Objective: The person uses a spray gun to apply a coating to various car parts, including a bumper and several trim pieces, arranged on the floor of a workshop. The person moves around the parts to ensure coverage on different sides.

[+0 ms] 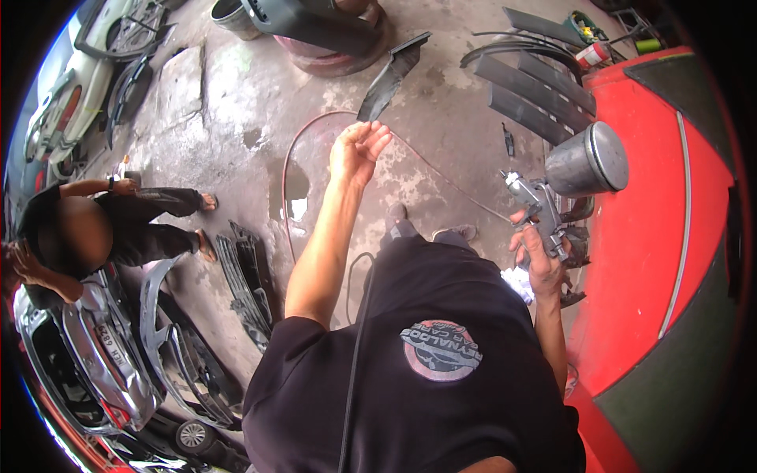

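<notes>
My left hand [359, 154] is stretched far out in front of me, its fingers curled. Between them it pinches the near end of a dark, flat plastic trim piece [386, 83], which reaches away to the upper right. On the right, my right hand [542, 256] is wrapped round the handle of a metal spray gun [536, 205]. A big grey paint cup [579, 165] sits on the gun, its lid tilted to the right. A thin reddish hose [296, 154] loops over the floor behind my left forearm.
Close on the right stands a red car body [646, 236]. Several dark trim strips [536, 91] lie at the upper right. A bucket [235, 17] and a reddish drum [339, 55] stand ahead. At the left, a person [134, 209] sits among bumpers and car parts [189, 363].
</notes>
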`<control>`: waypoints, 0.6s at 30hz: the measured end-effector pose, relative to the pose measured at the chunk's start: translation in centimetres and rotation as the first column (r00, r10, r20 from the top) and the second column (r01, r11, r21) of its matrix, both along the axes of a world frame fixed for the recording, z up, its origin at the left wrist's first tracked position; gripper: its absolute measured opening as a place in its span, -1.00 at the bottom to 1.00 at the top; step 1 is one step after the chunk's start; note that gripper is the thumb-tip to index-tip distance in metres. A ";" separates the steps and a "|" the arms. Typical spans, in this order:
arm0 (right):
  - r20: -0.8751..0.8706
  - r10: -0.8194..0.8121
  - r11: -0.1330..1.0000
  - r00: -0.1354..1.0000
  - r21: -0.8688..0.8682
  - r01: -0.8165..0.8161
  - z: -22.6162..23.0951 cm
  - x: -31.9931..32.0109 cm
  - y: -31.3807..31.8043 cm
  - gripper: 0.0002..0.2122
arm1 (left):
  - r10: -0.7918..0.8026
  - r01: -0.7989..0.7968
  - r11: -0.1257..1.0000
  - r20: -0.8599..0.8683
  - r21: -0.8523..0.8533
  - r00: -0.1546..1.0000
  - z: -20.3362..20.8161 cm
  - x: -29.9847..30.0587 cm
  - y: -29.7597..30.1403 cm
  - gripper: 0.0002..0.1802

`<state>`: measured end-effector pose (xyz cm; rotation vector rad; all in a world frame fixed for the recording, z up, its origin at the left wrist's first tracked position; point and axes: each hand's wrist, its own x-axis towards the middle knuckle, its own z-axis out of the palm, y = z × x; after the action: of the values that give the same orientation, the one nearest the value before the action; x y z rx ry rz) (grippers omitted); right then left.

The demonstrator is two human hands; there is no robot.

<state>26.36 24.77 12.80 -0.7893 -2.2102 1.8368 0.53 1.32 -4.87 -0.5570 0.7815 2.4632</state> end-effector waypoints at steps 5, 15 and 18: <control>-0.059 -0.021 1.000 0.998 0.006 0.021 -0.1 -0.4 -0.3 -0.77 | -0.023 0.023 1.000 0.010 0.001 1.000 0.5 0.1 0.3 -0.86; -0.023 0.026 0.999 0.999 0.025 -0.026 -0.4 0.0 0.5 -0.77 | -0.053 0.054 0.989 -0.014 0.137 0.999 1.3 0.2 0.8 -0.94; -0.027 0.021 1.000 0.999 0.020 -0.021 -0.2 -0.1 0.2 -0.77 | -0.050 0.055 0.990 -0.043 0.127 0.998 2.0 0.3 1.0 -0.95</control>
<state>26.23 24.99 12.62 -0.7357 -2.2242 1.8215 0.84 2.33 -2.86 -0.4361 0.6390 2.4613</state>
